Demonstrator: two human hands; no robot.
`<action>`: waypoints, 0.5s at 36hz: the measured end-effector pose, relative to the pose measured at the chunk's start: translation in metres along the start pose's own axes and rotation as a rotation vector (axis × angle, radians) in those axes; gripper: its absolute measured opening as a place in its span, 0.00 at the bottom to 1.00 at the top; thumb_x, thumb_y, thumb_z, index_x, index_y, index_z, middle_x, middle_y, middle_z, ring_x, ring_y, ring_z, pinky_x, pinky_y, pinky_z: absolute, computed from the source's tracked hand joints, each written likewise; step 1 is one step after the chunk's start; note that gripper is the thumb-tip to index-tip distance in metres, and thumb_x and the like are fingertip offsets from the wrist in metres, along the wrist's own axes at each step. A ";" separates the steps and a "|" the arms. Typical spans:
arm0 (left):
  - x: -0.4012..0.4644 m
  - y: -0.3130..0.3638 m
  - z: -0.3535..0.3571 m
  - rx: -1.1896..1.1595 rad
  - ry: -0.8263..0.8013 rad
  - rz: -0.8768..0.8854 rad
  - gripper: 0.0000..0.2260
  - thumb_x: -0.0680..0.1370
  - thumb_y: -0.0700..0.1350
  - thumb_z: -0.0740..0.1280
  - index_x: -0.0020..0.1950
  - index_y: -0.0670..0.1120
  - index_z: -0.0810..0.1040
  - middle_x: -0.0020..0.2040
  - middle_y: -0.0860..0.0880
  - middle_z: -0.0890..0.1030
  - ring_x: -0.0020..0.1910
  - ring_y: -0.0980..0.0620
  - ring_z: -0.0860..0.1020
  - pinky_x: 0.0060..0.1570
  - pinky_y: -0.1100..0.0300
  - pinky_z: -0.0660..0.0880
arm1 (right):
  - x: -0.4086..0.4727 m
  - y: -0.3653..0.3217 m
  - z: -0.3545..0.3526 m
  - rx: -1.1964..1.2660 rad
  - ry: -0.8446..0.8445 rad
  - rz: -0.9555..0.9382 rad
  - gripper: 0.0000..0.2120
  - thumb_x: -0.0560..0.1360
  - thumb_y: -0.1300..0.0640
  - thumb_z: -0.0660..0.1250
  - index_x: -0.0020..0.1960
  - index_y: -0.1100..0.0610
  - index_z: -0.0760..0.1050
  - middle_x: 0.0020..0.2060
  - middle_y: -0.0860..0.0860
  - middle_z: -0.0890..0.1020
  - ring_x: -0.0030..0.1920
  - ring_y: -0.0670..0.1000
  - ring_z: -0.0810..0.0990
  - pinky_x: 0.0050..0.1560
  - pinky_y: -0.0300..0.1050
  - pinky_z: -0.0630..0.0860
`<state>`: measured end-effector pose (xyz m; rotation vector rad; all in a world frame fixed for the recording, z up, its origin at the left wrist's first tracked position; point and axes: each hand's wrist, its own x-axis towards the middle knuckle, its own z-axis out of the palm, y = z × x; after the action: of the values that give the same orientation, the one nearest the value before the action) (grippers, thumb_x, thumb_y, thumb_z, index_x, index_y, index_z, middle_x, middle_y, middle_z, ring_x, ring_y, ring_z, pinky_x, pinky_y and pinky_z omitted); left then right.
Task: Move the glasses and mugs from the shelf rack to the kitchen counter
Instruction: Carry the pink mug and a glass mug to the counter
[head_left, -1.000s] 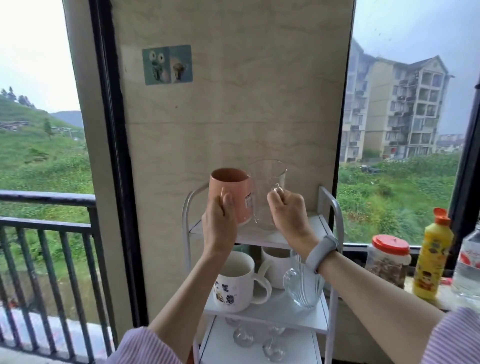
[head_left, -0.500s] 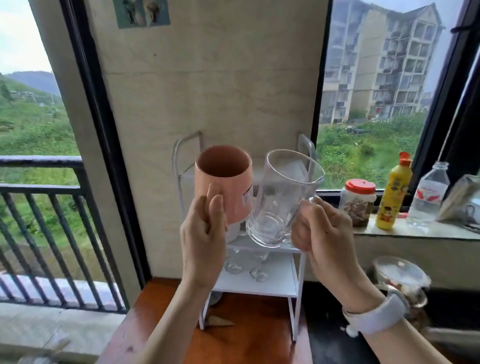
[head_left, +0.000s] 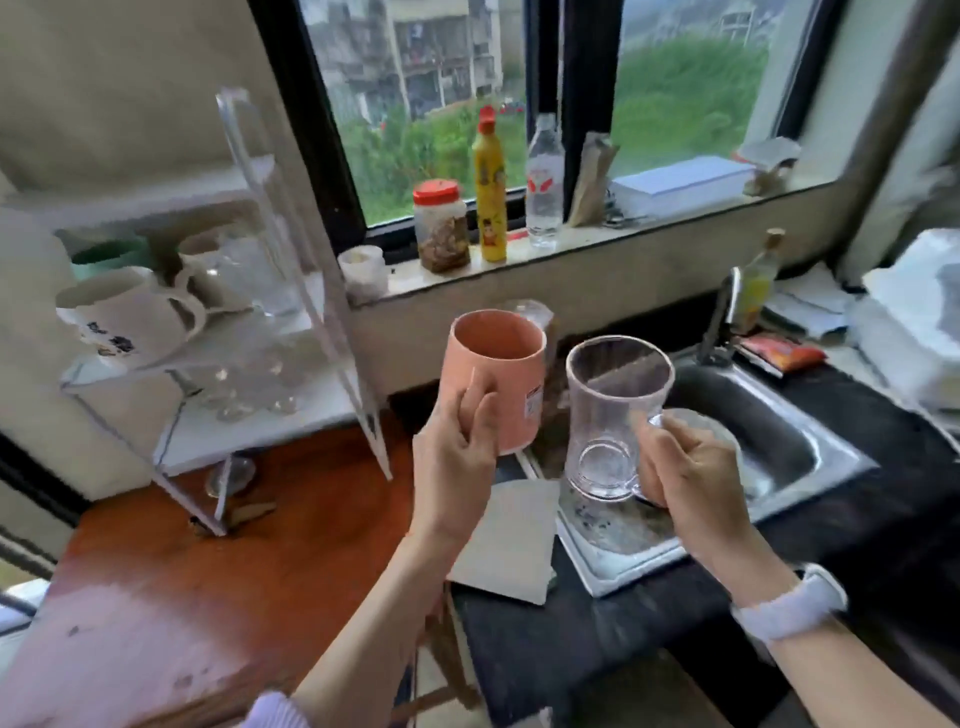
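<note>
My left hand (head_left: 457, 462) grips a pink mug (head_left: 496, 376), held upright in the air in front of the window ledge. A clear glass mug (head_left: 610, 415) hangs beside it, with my right hand (head_left: 685, 473) closed on its handle, above the left edge of the steel sink (head_left: 779, 436). The white shelf rack (head_left: 291, 249) stands at the left on a red-brown wooden table (head_left: 156, 561). Its middle shelf carries white mugs (head_left: 130, 317) and a clear glass (head_left: 249, 275); several upturned stemmed glasses (head_left: 254, 389) sit on the shelf below. The black kitchen counter (head_left: 597, 634) runs under my hands.
On the window ledge stand a red-lidded jar (head_left: 440, 226), a yellow bottle (head_left: 489, 187), a clear water bottle (head_left: 544, 182) and a small white cup (head_left: 363, 270). A faucet (head_left: 722, 317) rises behind the sink. A grey board (head_left: 514, 540) lies on the counter edge. White bags (head_left: 914, 322) fill the right.
Both hands have carried the pink mug and the glass mug away from the rack and to the right, over the counter and sink. The view has swung right and down.
</note>
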<state>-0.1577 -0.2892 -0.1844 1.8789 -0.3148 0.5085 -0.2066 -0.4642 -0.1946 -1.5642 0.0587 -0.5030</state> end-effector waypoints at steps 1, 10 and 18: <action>-0.010 0.006 0.022 0.001 -0.040 -0.005 0.09 0.78 0.46 0.62 0.48 0.41 0.75 0.35 0.57 0.75 0.34 0.62 0.74 0.35 0.65 0.71 | -0.006 0.004 -0.026 -0.016 0.031 0.026 0.25 0.71 0.61 0.60 0.18 0.51 0.60 0.14 0.45 0.62 0.18 0.42 0.58 0.21 0.33 0.58; -0.101 0.073 0.211 -0.117 -0.434 0.005 0.08 0.78 0.45 0.63 0.40 0.46 0.74 0.33 0.47 0.79 0.33 0.56 0.74 0.33 0.62 0.67 | -0.079 0.022 -0.237 -0.251 0.414 0.157 0.17 0.63 0.50 0.60 0.20 0.51 0.60 0.16 0.44 0.60 0.21 0.42 0.56 0.23 0.35 0.56; -0.162 0.148 0.357 -0.283 -0.825 0.171 0.08 0.78 0.44 0.63 0.39 0.47 0.72 0.29 0.57 0.72 0.30 0.67 0.71 0.30 0.71 0.65 | -0.135 0.015 -0.373 -0.353 0.805 0.192 0.19 0.67 0.57 0.59 0.19 0.54 0.59 0.16 0.45 0.63 0.21 0.43 0.59 0.29 0.42 0.57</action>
<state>-0.2959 -0.6797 -0.2487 1.7056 -1.0367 -0.2274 -0.4539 -0.7686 -0.2562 -1.5789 0.9449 -0.9779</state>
